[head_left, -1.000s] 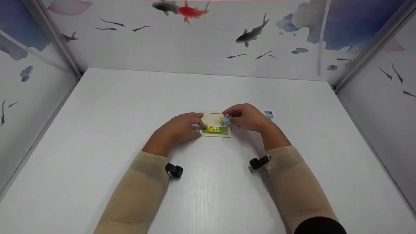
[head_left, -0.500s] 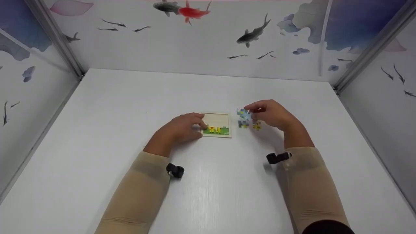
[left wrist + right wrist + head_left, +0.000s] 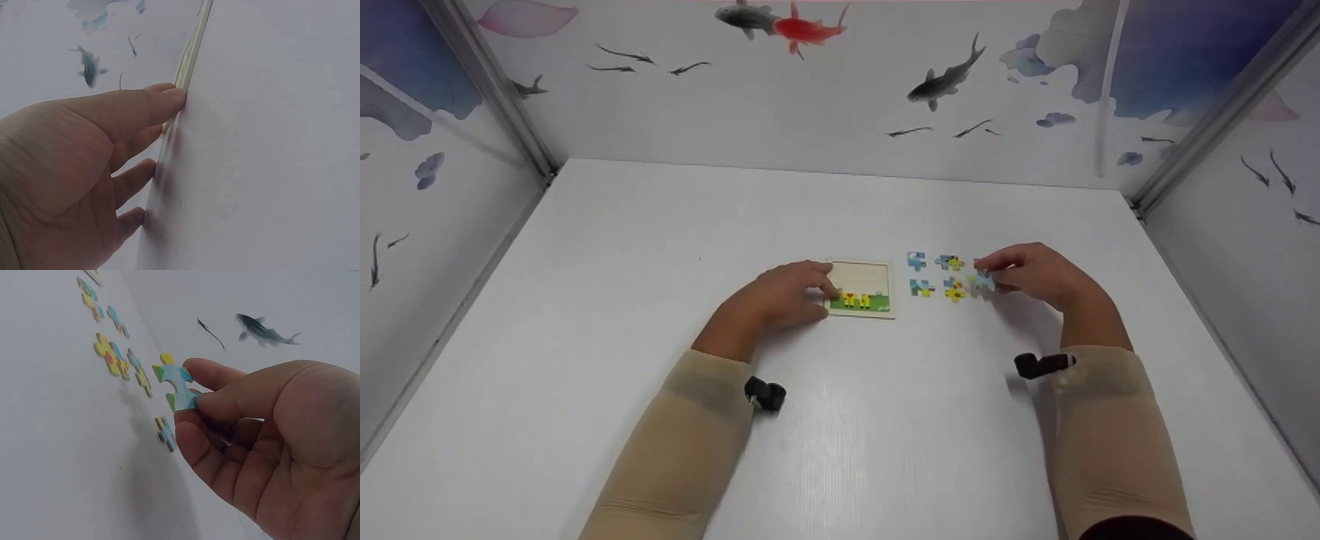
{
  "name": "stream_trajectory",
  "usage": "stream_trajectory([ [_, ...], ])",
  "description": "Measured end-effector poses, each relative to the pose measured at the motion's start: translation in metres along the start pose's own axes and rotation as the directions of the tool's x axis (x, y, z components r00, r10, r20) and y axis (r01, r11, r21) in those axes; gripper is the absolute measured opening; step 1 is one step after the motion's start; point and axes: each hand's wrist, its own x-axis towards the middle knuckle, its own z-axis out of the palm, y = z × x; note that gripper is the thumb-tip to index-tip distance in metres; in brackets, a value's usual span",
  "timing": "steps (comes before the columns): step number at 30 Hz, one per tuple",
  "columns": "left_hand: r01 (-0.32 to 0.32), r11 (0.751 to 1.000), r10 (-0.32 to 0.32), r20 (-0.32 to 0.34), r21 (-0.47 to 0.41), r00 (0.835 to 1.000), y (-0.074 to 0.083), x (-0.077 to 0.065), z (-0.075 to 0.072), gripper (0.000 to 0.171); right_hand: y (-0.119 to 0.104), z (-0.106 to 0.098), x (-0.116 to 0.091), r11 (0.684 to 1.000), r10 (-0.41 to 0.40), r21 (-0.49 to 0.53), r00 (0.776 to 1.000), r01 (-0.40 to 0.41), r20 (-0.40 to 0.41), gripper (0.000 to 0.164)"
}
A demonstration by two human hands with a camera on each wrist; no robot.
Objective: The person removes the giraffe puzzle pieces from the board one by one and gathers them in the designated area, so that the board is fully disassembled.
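Observation:
A small wooden puzzle tray [image 3: 859,273] lies on the white table, a green strip with yellow figures filling its near part and bare wood behind. My left hand [image 3: 780,295] holds it at its left side, thumb at the near corner and one finger on the picture; in the left wrist view the thumb [image 3: 169,101] is on the tray's edge. To the right, my right hand [image 3: 1039,277] pinches a light blue jigsaw piece [image 3: 183,391] with green and yellow bits between thumb and fingers. It is raised above the table in the right wrist view.
Several loose jigsaw pieces [image 3: 954,289] lie between tray and right hand, two of them in a back row [image 3: 916,260]. Another piece [image 3: 166,433] lies beyond the right fingers. White walls [image 3: 840,112] with painted fish bound the table at the back and sides.
My right hand has moved right, carrying the blue jigsaw piece from over the tray, past the loose pieces, to their right side. My left hand and the tray have stayed put.

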Motion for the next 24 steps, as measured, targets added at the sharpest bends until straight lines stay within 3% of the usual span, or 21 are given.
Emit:
stream_trajectory([
  [5, -0.031, 0.999, 0.031, -0.001, 0.016, 1.0, -0.003, 0.0, 0.001, 0.033, 0.008, -0.002, 0.001, 0.999, 0.034, -0.032, 0.999, -0.034, -0.006, 0.03],
  [12, -0.022, 1.0, 0.022, 0.002, 0.01, 1.0, -0.004, 0.001, 0.001, 0.033, 0.013, -0.003, 0.002, 0.993, 0.089, -0.08, 0.996, -0.091, -0.028, 0.027],
  [24, -0.036, 0.999, 0.036, 0.014, 0.008, 0.999, -0.003, 0.0, -0.001, 0.033, 0.012, -0.003, 0.002, 0.987, 0.094, -0.125, 0.995, -0.098, -0.038, 0.026],
])
